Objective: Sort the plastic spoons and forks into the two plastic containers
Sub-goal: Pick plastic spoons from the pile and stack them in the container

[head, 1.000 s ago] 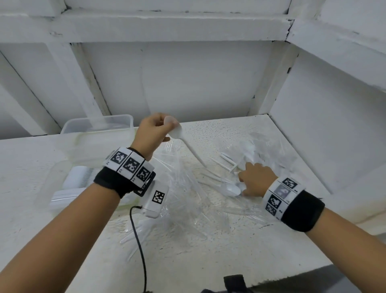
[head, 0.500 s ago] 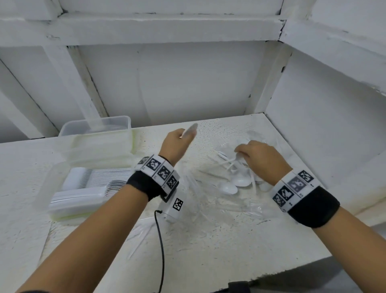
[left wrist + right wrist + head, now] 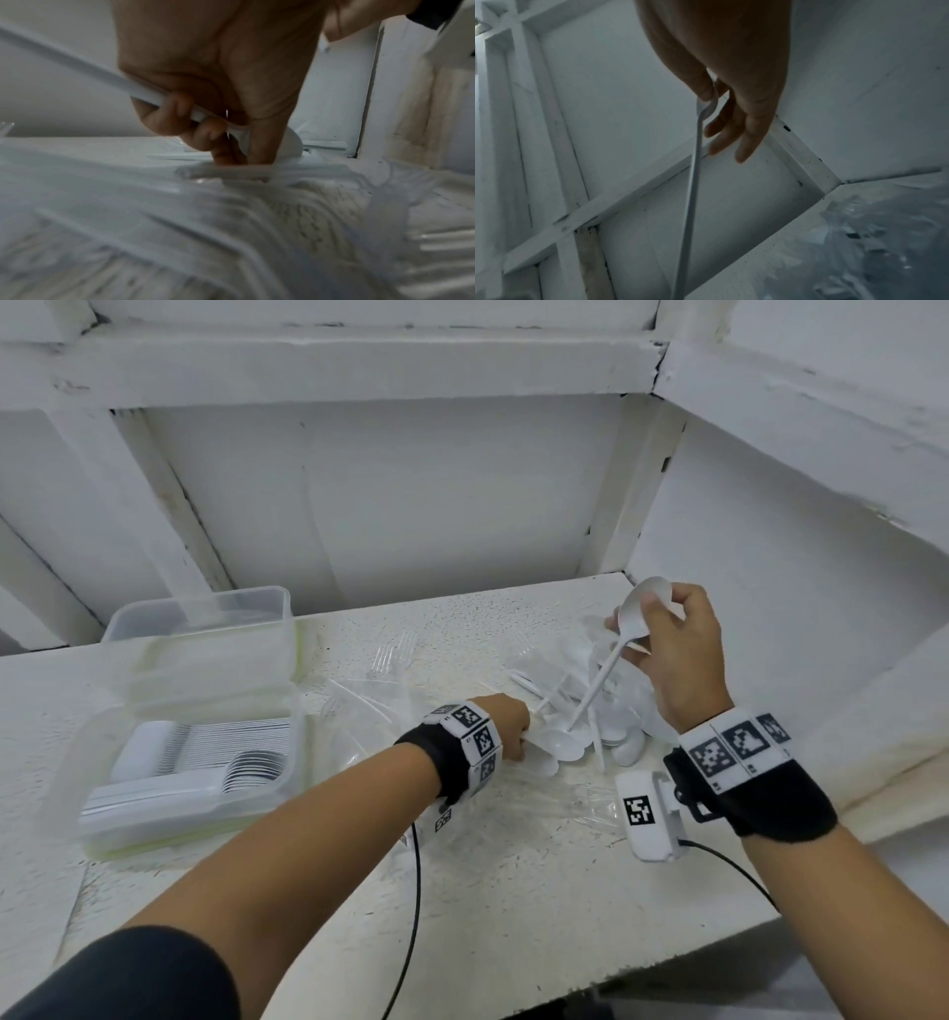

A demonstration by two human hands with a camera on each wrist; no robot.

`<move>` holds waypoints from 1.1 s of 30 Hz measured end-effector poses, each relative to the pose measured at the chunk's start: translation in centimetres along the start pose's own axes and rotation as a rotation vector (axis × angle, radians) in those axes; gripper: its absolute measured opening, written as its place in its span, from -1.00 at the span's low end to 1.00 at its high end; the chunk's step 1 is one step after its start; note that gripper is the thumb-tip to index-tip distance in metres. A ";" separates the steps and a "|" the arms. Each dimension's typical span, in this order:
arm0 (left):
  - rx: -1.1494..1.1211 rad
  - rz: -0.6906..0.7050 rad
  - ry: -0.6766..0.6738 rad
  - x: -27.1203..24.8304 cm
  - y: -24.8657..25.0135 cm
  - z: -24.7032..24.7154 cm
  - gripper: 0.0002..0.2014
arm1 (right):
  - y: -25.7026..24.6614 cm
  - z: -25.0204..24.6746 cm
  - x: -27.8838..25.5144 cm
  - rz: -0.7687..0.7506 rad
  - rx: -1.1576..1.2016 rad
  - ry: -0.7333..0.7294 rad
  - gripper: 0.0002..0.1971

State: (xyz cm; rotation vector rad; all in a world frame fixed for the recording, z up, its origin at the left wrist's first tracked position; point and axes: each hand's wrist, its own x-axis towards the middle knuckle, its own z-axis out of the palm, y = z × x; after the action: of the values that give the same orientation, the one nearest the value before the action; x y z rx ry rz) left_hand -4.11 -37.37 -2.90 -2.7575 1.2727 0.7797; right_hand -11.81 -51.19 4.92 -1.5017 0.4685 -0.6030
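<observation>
Right hand (image 3: 678, 654) raised over the loose pile of white plastic spoons (image 3: 580, 711), pinching one white plastic spoon (image 3: 639, 621) by its bowl, handle hanging down. Left hand (image 3: 506, 724) low at the pile's edge on the white worktop (image 3: 513, 891), fingers (image 3: 177, 113) curled round a white spoon handle (image 3: 107, 79). Clear plastic container (image 3: 118, 793) of stacked spoons at left.

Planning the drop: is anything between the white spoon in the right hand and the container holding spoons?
The left forearm and left hand lie across that line. The right hand holds the spoon; the container, at far left, looks open.
</observation>
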 end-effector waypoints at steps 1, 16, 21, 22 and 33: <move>0.004 0.012 0.002 0.1 0.1 0.1 -0.72 | 0.0 0.0 -0.2 0.012 0.021 -0.026 -0.86; -0.691 -0.002 0.645 -4.3 -4.7 -3.9 -0.83 | 6.6 -0.2 -1.4 -0.076 -1.278 -0.527 -0.63; -0.864 -0.097 0.776 -5.4 -5.5 -4.7 -0.75 | 7.3 1.0 -2.3 -0.134 -1.683 -0.614 -0.60; -0.917 -0.091 0.781 -5.5 -5.5 -4.7 -0.77 | 7.3 1.2 -2.5 -0.149 -1.710 -0.634 -0.62; -0.787 -0.106 0.579 -4.5 -5.8 -3.5 -0.67 | 4.0 0.2 -1.9 -0.140 -1.066 -0.576 -0.87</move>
State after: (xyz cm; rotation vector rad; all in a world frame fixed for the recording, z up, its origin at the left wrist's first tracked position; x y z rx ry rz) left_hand -0.88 -30.96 1.02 -3.8666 0.9828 0.5709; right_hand -12.84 -49.98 0.80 -2.6244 0.2172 0.0576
